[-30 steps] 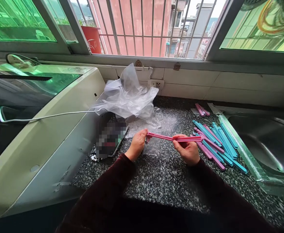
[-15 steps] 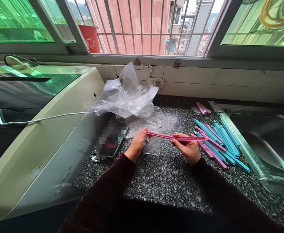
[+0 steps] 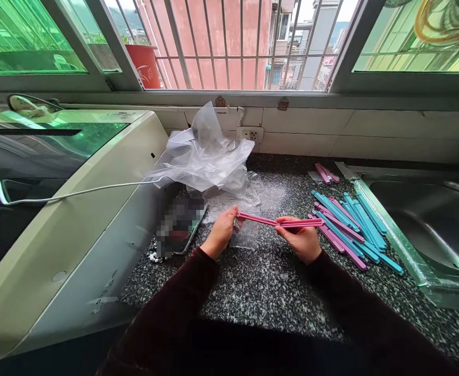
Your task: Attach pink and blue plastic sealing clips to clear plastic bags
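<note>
Between my two hands stretches a pink bag sealing clip, a long grooved plastic strip with a slight bend near my right fingers. My left hand pinches its left end between thumb and fingers. Farther along, my right hand grips it near the bend, and the rest sticks out to the right above that hand. A small clear plastic bag lies on the counter behind and below the clip, close to my left hand. Right of my right hand, several blue and pink clips lie in a loose pile.
A crumpled clear plastic bag rests at the back of the speckled counter. Left stand a partly blurred phone and a cream appliance crossed by a white cable. Small pink clips lie near the metal sink.
The view has shifted slightly. The clip's right end has moved a little left and its bend shows a bit more. Both hands keep their hold.
</note>
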### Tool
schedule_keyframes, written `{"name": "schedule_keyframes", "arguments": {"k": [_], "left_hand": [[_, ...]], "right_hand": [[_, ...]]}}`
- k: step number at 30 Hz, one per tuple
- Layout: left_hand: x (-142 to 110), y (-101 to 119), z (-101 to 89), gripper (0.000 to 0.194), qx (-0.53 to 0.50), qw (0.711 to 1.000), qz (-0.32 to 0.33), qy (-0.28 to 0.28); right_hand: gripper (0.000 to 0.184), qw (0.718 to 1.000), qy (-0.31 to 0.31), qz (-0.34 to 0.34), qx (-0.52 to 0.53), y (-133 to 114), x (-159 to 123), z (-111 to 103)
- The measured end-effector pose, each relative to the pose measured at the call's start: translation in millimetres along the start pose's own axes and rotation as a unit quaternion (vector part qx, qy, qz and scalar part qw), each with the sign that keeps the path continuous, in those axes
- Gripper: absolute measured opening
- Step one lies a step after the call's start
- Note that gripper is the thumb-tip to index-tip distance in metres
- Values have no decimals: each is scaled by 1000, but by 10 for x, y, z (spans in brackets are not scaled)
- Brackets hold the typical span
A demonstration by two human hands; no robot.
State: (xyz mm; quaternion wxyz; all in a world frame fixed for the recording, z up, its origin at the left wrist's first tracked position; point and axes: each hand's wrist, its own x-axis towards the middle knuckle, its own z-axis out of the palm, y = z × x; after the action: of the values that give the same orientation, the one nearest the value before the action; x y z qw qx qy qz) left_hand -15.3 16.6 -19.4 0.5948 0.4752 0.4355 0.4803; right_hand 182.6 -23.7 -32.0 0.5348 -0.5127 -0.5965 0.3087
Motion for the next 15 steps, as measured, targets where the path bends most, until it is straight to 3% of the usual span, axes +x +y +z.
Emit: {"name": "schedule_keyframes", "arguments": {"k": [5, 9, 15], "left_hand": [[-3, 12, -11, 45, 5, 1000, 2, -11], [-3, 14, -27, 24, 10, 998, 37, -42], [-4, 26, -31, 22, 17, 998, 14, -66]], "right_hand": [[16, 996, 4, -58, -61, 18, 2, -18], [15, 993, 11, -67, -94, -7, 6, -30], [16, 986, 72, -89, -118, -70, 53, -97]]}}
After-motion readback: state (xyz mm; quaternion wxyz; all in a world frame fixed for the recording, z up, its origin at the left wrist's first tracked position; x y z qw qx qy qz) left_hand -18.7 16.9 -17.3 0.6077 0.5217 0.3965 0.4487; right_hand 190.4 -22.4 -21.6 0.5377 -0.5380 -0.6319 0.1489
